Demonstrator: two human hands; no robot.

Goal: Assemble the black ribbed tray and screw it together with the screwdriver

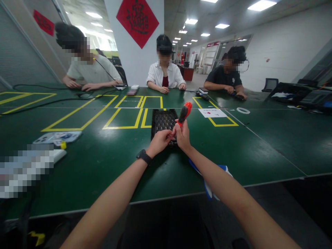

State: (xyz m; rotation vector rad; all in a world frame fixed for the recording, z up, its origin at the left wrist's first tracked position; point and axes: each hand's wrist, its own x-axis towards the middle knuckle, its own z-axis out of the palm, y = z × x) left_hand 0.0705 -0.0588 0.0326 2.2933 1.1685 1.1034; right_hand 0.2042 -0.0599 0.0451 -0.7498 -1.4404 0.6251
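Observation:
A screwdriver (185, 113) with a red and black handle stands tilted up out of my right hand (183, 135), whose fingers are wrapped round its lower part. My left hand (161, 140), with a dark watch (144, 156) on its wrist, has its fingertips pinched together close beside the right fingers. What they hold, if anything, is hidden. Both hands are over the near end of a black box-like tray (164, 119) with rows of small slots or pieces inside. The screwdriver's tip does not show.
Yellow tape rectangles (121, 119) mark the green table (116, 173). A phone (57, 137) lies to the left, a white printed sheet (212, 112) and a white ring (243, 110) to the right. Blue-and-white cloth (207, 180) lies by my right forearm. Several people sit opposite.

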